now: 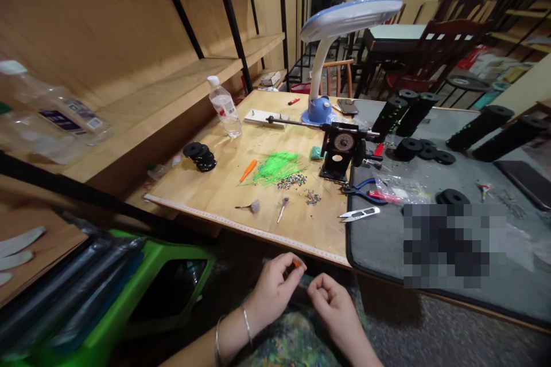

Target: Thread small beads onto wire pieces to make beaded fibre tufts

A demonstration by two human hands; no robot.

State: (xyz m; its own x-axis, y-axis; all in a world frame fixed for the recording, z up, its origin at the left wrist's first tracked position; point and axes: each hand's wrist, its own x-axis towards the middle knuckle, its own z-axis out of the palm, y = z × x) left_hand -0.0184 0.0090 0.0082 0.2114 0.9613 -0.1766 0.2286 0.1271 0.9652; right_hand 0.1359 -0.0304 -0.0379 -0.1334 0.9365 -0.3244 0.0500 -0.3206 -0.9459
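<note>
My left hand [274,288] is held low in front of the table edge, with thumb and fingers pinched on a small orange piece [297,263]. My right hand [330,298] sits just to its right, its fingers curled in; whether they hold anything is hidden. Both hands hover over my lap, near the wooden board [267,209]. On the board lie a bunch of green fibres [275,166], a heap of small beads [291,181], an orange tool [248,170] and two small tufted pieces [253,206].
A black winding vise [340,152] stands at the board's right edge beside a blue desk lamp [321,109]. Snips [359,214], blue-handled pliers [365,189] and black spools [200,156] lie around. A water bottle [225,106], grey mat [387,241] and green stool [142,292] are near.
</note>
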